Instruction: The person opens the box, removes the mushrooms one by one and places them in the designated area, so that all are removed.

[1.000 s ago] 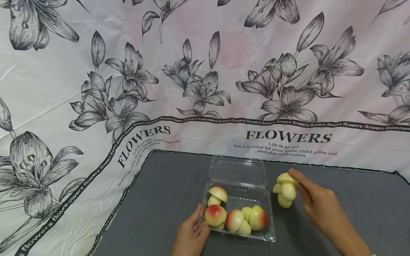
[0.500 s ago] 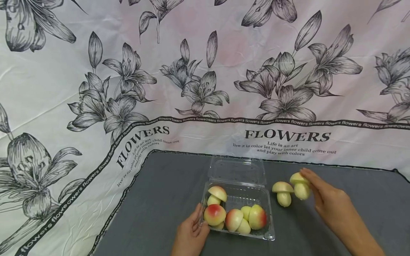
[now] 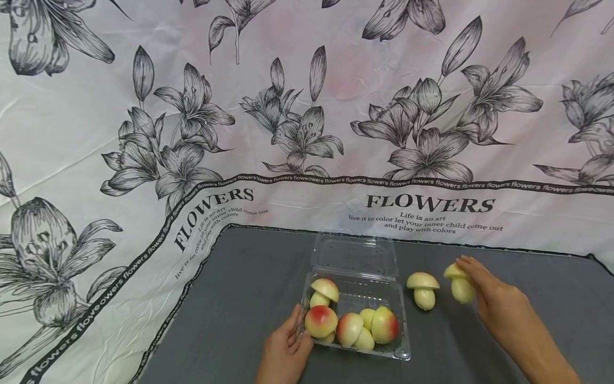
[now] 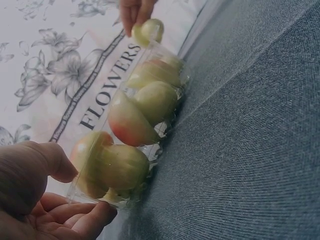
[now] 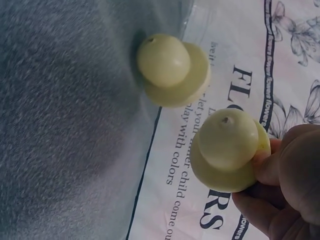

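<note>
My right hand [image 3: 503, 306] grips a pale yellow toy mushroom [image 3: 462, 290] by its cap, stem downward, on the right of the table. In the right wrist view, thumb and fingers pinch the cap's edge. To its left a second toy mushroom [image 3: 424, 297] stands on its stem, apart from the held one. My left hand [image 3: 285, 352] holds the near left corner of a clear plastic clamshell box [image 3: 352, 298], thumb and fingers at its wall. Inside lie several red-and-yellow toy mushrooms [image 3: 321, 321], crowded along the left and front; the box's back right part shows bare plastic.
The box's clear lid [image 3: 355, 256] lies folded back behind it. A dark grey cloth covers the table [image 3: 240, 298]. White fabric with flower drawings [image 3: 307, 202] rises along the back and left edges.
The right hand has moved right with one mushroom, away from the other, which now stands by itself beside the box. The left hand stays at the box's corner.
</note>
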Action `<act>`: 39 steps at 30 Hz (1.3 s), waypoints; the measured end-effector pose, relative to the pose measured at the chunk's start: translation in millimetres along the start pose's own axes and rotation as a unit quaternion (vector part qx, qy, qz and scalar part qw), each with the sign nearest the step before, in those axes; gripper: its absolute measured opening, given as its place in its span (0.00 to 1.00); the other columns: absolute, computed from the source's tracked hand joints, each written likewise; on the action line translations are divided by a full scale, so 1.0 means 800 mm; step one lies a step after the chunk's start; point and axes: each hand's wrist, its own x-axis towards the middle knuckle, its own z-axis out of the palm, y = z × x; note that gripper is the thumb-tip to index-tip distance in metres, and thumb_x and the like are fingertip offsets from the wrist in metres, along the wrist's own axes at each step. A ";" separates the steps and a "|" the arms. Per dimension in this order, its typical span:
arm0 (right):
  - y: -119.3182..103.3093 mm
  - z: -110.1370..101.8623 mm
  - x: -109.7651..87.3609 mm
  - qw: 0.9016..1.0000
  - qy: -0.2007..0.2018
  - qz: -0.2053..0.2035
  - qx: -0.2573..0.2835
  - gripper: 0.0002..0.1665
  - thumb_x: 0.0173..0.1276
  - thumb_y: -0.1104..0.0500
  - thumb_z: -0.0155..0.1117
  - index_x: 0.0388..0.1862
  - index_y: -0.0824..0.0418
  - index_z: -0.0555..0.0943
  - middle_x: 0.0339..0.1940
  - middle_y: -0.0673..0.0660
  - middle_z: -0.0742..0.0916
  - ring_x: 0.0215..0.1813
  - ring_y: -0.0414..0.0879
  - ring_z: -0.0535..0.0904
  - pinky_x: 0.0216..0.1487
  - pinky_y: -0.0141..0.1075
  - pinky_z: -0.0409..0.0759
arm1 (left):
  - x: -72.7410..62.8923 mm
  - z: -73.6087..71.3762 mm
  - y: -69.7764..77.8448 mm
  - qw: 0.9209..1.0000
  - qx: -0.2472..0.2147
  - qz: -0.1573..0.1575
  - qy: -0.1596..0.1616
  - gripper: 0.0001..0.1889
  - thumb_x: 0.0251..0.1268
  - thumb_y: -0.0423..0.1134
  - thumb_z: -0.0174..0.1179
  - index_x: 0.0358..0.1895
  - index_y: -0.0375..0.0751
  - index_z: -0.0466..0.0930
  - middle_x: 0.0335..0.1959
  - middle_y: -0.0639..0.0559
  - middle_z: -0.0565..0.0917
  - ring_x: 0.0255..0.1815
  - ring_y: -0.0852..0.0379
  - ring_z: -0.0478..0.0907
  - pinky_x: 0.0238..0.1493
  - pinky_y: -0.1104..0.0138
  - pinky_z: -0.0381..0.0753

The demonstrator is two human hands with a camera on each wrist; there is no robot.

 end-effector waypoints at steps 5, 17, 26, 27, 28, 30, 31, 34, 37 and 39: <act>0.006 0.003 -0.001 1.000 -0.016 0.004 -0.002 0.36 0.57 0.83 0.70 0.65 0.65 0.81 0.60 0.73 0.86 0.49 0.75 0.86 0.39 0.72 0.82 | -0.001 0.000 0.002 1.000 0.005 -0.003 0.002 0.35 0.75 0.37 0.62 0.79 0.24 0.62 0.74 0.24 0.70 0.74 0.31 0.71 0.60 0.64 0.87; 0.018 0.008 -0.002 0.996 -0.087 -0.001 -0.012 0.43 0.46 0.85 0.71 0.65 0.68 0.79 0.66 0.74 0.82 0.52 0.75 0.84 0.33 0.67 0.84 | -0.001 -0.002 0.001 1.000 -0.007 0.012 -0.005 0.35 0.76 0.36 0.61 0.79 0.23 0.60 0.74 0.23 0.69 0.74 0.30 0.69 0.61 0.63 0.86; 0.026 0.009 0.001 0.977 -0.206 0.045 -0.015 0.48 0.45 0.84 0.75 0.69 0.70 0.76 0.70 0.77 0.77 0.42 0.74 0.86 0.31 0.61 0.86 | 0.000 -0.001 0.000 1.000 -0.010 0.013 -0.008 0.35 0.76 0.36 0.61 0.79 0.22 0.60 0.74 0.22 0.69 0.74 0.30 0.70 0.60 0.62 0.86; 0.027 0.009 0.001 0.976 -0.213 0.051 -0.015 0.47 0.46 0.84 0.74 0.70 0.70 0.75 0.71 0.77 0.77 0.42 0.75 0.86 0.32 0.61 0.86 | 0.000 -0.001 0.000 1.000 -0.010 0.011 -0.009 0.35 0.76 0.37 0.61 0.79 0.22 0.60 0.74 0.22 0.69 0.74 0.30 0.69 0.60 0.62 0.86; 0.027 0.010 0.000 0.975 -0.217 0.054 -0.016 0.46 0.47 0.84 0.73 0.70 0.70 0.75 0.71 0.77 0.77 0.43 0.75 0.86 0.32 0.61 0.86 | 0.000 -0.001 0.001 1.000 -0.010 0.009 -0.010 0.36 0.76 0.37 0.61 0.79 0.22 0.60 0.74 0.22 0.69 0.74 0.30 0.69 0.60 0.62 0.86; 0.028 0.011 0.000 0.973 -0.223 0.058 -0.017 0.45 0.49 0.84 0.71 0.69 0.71 0.76 0.71 0.77 0.77 0.44 0.75 0.86 0.31 0.61 0.85 | 0.000 -0.001 0.001 1.000 -0.009 0.006 -0.011 0.36 0.76 0.37 0.61 0.79 0.23 0.60 0.74 0.23 0.69 0.74 0.30 0.69 0.60 0.62 0.87; 0.028 0.011 -0.001 0.973 -0.225 0.058 -0.017 0.44 0.49 0.84 0.71 0.69 0.72 0.76 0.70 0.77 0.77 0.45 0.75 0.86 0.31 0.60 0.85 | 0.000 -0.001 0.002 1.000 -0.009 0.005 -0.011 0.36 0.76 0.38 0.61 0.79 0.23 0.60 0.74 0.23 0.69 0.74 0.30 0.69 0.60 0.62 0.87; 0.029 0.013 -0.002 0.973 -0.224 0.056 -0.019 0.42 0.49 0.84 0.70 0.68 0.72 0.77 0.69 0.76 0.78 0.48 0.75 0.85 0.30 0.59 0.84 | 0.000 -0.001 0.002 1.000 -0.010 0.002 -0.010 0.36 0.76 0.37 0.61 0.79 0.23 0.60 0.74 0.23 0.68 0.74 0.30 0.69 0.60 0.63 0.87; 0.029 0.015 -0.002 0.974 -0.219 0.051 -0.020 0.42 0.49 0.84 0.70 0.67 0.72 0.78 0.69 0.76 0.79 0.53 0.75 0.84 0.30 0.60 0.84 | -0.001 -0.001 0.002 1.000 -0.010 0.001 -0.009 0.36 0.76 0.37 0.61 0.79 0.23 0.60 0.75 0.23 0.68 0.75 0.30 0.69 0.60 0.63 0.87; 0.030 0.016 -0.002 0.975 -0.217 0.046 -0.023 0.42 0.48 0.84 0.71 0.66 0.72 0.78 0.68 0.76 0.80 0.56 0.75 0.83 0.30 0.60 0.84 | -0.001 -0.001 0.002 1.000 -0.008 0.003 -0.007 0.36 0.75 0.37 0.61 0.79 0.23 0.60 0.74 0.23 0.68 0.74 0.30 0.69 0.60 0.62 0.87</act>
